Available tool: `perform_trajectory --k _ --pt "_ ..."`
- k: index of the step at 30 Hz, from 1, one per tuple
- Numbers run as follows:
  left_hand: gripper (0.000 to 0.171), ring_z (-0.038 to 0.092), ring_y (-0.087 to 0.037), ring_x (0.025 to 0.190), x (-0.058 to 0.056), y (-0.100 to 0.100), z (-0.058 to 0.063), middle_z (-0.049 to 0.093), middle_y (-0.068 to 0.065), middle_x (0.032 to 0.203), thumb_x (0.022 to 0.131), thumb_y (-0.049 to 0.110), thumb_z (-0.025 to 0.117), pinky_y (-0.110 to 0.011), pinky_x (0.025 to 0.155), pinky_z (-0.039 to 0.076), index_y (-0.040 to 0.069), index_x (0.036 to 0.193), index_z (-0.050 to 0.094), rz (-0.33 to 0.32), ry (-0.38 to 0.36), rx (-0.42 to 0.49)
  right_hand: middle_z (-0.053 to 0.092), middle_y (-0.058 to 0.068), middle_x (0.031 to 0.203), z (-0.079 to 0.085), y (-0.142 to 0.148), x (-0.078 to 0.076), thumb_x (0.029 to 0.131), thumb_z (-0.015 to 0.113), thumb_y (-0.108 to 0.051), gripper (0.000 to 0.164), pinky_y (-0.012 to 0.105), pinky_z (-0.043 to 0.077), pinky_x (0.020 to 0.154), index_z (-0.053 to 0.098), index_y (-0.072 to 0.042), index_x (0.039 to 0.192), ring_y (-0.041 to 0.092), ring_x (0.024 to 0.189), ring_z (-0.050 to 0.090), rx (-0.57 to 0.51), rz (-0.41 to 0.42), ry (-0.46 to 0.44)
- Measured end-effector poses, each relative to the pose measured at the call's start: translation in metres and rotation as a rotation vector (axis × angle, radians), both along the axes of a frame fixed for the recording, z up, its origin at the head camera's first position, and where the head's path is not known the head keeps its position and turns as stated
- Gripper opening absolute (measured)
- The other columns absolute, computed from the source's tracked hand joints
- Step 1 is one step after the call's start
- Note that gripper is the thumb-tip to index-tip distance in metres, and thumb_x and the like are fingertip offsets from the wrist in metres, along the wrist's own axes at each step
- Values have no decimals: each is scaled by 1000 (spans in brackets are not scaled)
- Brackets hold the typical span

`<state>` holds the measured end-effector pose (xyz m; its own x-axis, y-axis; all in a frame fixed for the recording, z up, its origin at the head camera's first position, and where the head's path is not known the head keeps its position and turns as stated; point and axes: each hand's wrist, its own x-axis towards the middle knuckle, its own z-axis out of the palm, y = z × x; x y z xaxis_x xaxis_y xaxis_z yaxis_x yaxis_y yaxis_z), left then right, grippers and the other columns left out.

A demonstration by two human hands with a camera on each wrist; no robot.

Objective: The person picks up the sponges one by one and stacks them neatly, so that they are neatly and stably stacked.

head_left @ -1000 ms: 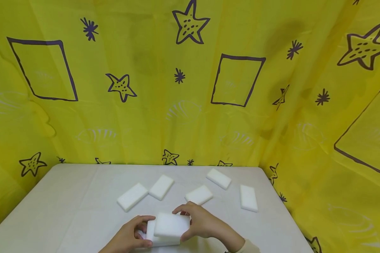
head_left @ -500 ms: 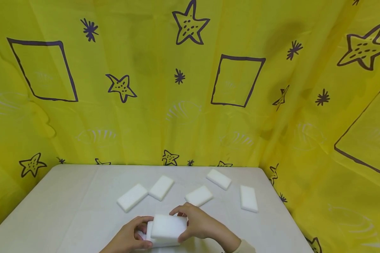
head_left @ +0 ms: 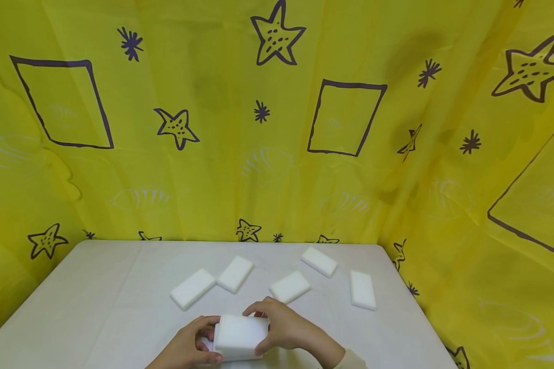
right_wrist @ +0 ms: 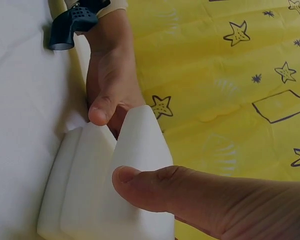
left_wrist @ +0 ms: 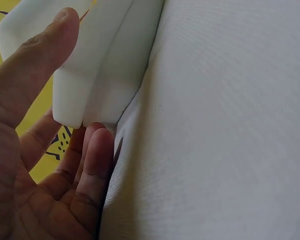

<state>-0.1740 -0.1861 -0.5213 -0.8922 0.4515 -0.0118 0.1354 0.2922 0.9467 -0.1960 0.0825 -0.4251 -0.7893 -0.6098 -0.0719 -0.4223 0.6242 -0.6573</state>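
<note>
Between thumb and fingers, my right hand (head_left: 283, 325) grips a white sponge block (head_left: 241, 332) over a short stack. Its near end is lifted at an angle off the block below in the right wrist view, where the right thumb (right_wrist: 140, 187) presses its side. Two more white sponge blocks (right_wrist: 72, 185) lie flat beneath it on the table. My left hand (head_left: 186, 342) holds the left end of this stack, thumb on one side, fingers on the other. The left wrist view has the left fingertips (left_wrist: 99, 150) right at the ends of the lower blocks (left_wrist: 110, 95).
Several loose white sponge blocks lie farther back on the pale tabletop (head_left: 115, 287): two close together at left (head_left: 193, 288), one just past my right hand (head_left: 290, 287), others at right (head_left: 362, 290). A yellow patterned curtain (head_left: 212, 169) encloses the table's back and sides.
My right hand has moved left and slightly nearer with its sponge block, which now covers more of the stack. The left hand has stayed about still.
</note>
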Motion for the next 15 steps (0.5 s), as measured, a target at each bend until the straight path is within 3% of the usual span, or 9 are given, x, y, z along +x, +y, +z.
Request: perform_trajectory --k 15 --pt "74 60 -9 76 0 0 0 60 -10 106 78 22 85 -23 68 50 -3 137 47 1 5 2 57 -10 95 -4 -9 -1 58 94 -12 61 21 46 79 69 -19 113 1 89 52 25 5 4"
